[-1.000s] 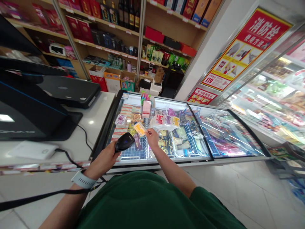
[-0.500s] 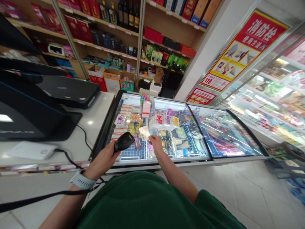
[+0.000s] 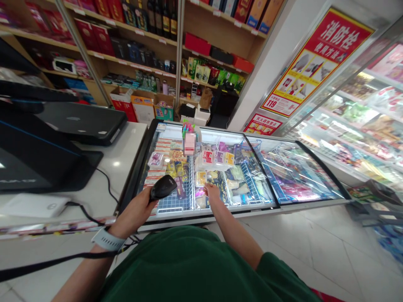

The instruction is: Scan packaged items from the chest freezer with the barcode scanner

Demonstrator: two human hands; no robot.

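My left hand [image 3: 134, 214] is closed firmly around a black handheld barcode scanner [image 3: 163, 188], with its head tipped up and pointing toward the far end of the chest freezer [image 3: 208, 220]. A white watch strap [image 3: 105, 241] circles that wrist, and a black cord [image 3: 47, 262] runs from the arm off to the left. My right arm reaches forward from my green sleeve [image 3: 277, 277], and my right hand [image 3: 212, 192] sits over the middle of the freezer, its fingers [image 3: 206, 188] loosely curled and pointing down. I see nothing held in it. Just beyond those fingers and slightly left lies a pale yellow packet [image 3: 200, 178], among the goods in the freezer; I cannot tell whether my fingers touch it. Below my left hand, a wire basket [image 3: 174, 207] sits at the near left of the freezer. Flat packets [image 3: 159, 147] line its left side, a pink box [image 3: 155, 160] lies beside them, and bagged pink-and-white packs [image 3: 214, 157] sit toward the far middle. One item at the far end [image 3: 189, 144] is blurred too heavily to read. Reflections on the glass [image 3: 299, 180] hide most of the right section. A white counter [image 3: 122, 147] runs along the freezer's left side.
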